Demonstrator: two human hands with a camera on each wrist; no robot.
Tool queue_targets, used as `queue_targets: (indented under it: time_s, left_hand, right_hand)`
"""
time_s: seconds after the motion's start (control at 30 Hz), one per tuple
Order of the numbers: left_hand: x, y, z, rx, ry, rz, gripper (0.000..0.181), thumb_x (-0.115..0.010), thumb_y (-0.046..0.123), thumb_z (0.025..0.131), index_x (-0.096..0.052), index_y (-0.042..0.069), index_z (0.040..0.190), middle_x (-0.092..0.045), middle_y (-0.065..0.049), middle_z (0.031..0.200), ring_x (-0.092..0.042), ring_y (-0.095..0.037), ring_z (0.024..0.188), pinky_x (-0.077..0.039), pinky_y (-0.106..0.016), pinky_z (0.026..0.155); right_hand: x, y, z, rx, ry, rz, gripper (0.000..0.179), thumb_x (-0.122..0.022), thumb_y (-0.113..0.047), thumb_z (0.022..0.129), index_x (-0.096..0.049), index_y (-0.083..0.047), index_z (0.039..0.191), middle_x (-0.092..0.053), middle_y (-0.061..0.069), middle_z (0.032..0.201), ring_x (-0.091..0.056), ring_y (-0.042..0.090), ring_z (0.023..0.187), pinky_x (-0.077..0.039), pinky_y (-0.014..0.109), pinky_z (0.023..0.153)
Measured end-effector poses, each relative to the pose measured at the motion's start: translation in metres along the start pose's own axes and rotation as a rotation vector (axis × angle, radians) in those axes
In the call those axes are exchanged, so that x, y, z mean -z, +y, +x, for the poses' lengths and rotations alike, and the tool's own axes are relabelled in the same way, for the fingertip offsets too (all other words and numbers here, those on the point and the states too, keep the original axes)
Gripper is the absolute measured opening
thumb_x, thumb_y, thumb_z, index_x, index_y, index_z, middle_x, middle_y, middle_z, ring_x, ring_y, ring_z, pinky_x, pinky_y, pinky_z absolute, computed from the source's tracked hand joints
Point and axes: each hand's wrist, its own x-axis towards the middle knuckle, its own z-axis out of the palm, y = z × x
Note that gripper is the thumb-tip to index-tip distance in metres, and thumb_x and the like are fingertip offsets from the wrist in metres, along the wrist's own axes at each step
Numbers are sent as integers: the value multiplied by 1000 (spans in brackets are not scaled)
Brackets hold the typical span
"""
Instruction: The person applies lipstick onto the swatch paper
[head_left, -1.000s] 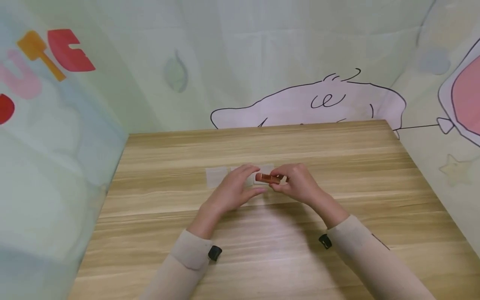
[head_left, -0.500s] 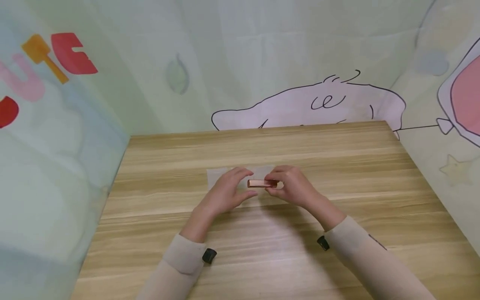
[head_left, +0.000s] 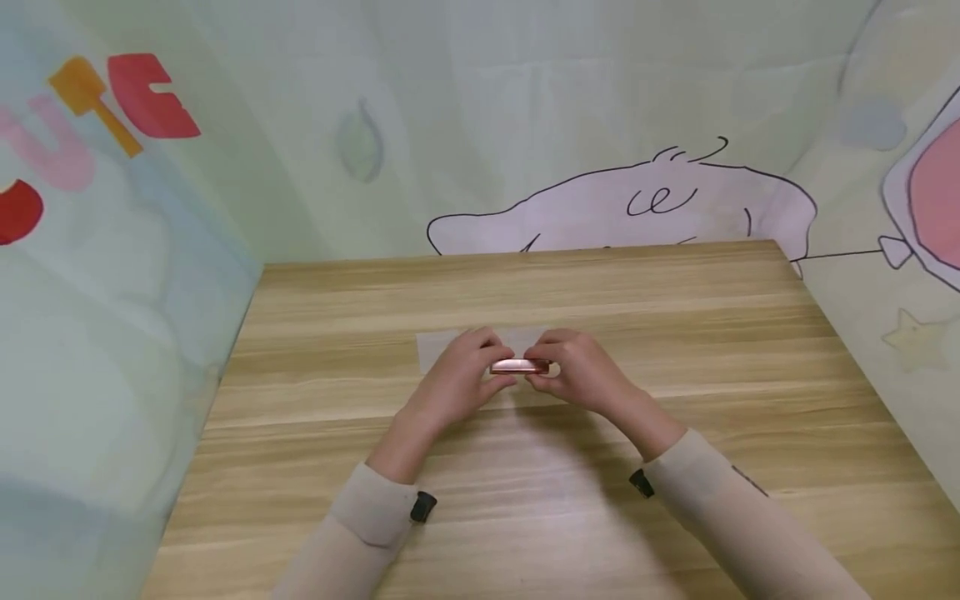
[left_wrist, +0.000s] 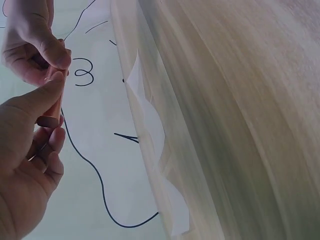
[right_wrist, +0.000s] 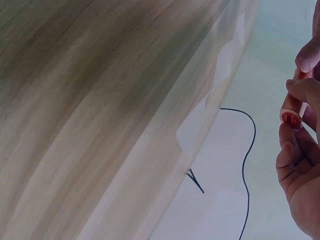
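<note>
A shiny copper-coloured lipstick tube point(head_left: 520, 366) lies level in the air over the middle of the table, held between both hands. My left hand point(head_left: 453, 383) pinches its left end between thumb and fingers. On the other end, my right hand point(head_left: 588, 375) has a like pinch. In the left wrist view the tube point(left_wrist: 58, 102) shows a dark flat end beside the left thumb. The right wrist view shows a red round label point(right_wrist: 291, 118) on the opposite end. The fingertips cover part of the tube's length.
Thin white paper squares point(head_left: 432, 347) lie in a row on the wood-grain table point(head_left: 337, 317) beneath and behind the hands; the left wrist view shows their curled edges point(left_wrist: 154, 130). A printed curtain point(head_left: 480, 125) stands along the table's back and sides.
The tube has turned from slanted to level and shifted slightly left in the right hand. My left hand, earlier apart from it with spread thumb and fingers, now grips its left end.
</note>
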Motion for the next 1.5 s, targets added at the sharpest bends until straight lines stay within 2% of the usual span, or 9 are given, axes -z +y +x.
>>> queue_targets:
  time_s: [0.1, 0.27, 0.47, 0.63, 0.7, 0.9, 1.07, 1.27, 1.5]
  left_hand:
    - [1, 0, 0, -30, 15, 39, 23, -82, 21, 87, -75, 8, 104, -62, 0, 97, -57, -19, 90, -50, -33, 81]
    - [4, -1, -3, -68, 37, 48, 20, -82, 19, 86, -76, 8, 103, -62, 0, 94, -57, -19, 86, -50, -33, 78]
    - [8, -4, -10, -49, 47, 51, 19, -83, 18, 86, -76, 8, 101, -63, 0, 93, -57, -17, 86, -50, -32, 77]
    - [12, -9, -16, -57, 43, 43, 19, -82, 18, 87, -76, 8, 101, -63, 0, 95, -57, -17, 88, -50, -32, 78]
    - [14, -13, -20, -38, 47, 35, 18, -81, 18, 87, -76, 8, 101, -63, -1, 95, -57, -18, 89, -50, -32, 79]
    - [25, -29, -35, 76, 88, 13, 20, -82, 17, 87, -77, 7, 104, -63, -1, 98, -56, -19, 91, -50, -35, 83]
    - [30, -41, -46, 86, 126, 3, 23, -83, 17, 86, -76, 5, 104, -65, -1, 98, -55, -21, 95, -48, -38, 87]
    - [36, -52, -57, 128, 159, -58, 23, -85, 12, 83, -76, 3, 102, -64, 0, 95, -56, -18, 91, -50, -35, 81]
    - [38, -61, -69, 171, 179, -90, 28, -85, 12, 81, -75, 2, 105, -66, -2, 99, -61, -18, 90, -55, -37, 81]
  right_hand:
    - [-1, -2, 2, 16, -2, -51, 11, -85, -9, 80, -76, -7, 87, -68, -2, 80, -63, 15, 72, -53, 27, 64]
    - [-3, -8, 6, 68, 14, -116, 14, -86, -11, 79, -76, -6, 88, -68, 0, 81, -63, 14, 74, -55, 28, 66]
    - [-6, -13, 9, 102, 23, -108, 14, -87, -11, 78, -76, -6, 86, -69, 1, 81, -63, 14, 72, -55, 27, 64]
    - [-6, -16, 13, 113, 2, -87, 12, -86, -10, 79, -76, -6, 83, -68, -1, 79, -63, 12, 70, -54, 25, 62]
    - [-5, -15, 13, 97, -13, -88, 11, -86, -9, 79, -76, -6, 83, -68, -1, 79, -62, 12, 69, -53, 25, 61]
    - [0, -9, 8, -7, -22, -79, 12, -85, -10, 79, -77, -8, 86, -68, -2, 80, -62, 10, 69, -54, 27, 62]
    - [1, -5, 5, -2, 20, -56, 13, -84, -11, 81, -76, -7, 90, -68, -1, 82, -62, 10, 72, -54, 28, 64]
    - [1, -2, 2, 4, 66, -18, 13, -84, -8, 80, -76, -5, 90, -69, 1, 84, -63, 11, 73, -55, 27, 64]
    - [1, -1, 1, -22, 72, 48, 12, -83, -8, 83, -76, -5, 93, -71, 2, 87, -67, 12, 76, -59, 30, 67]
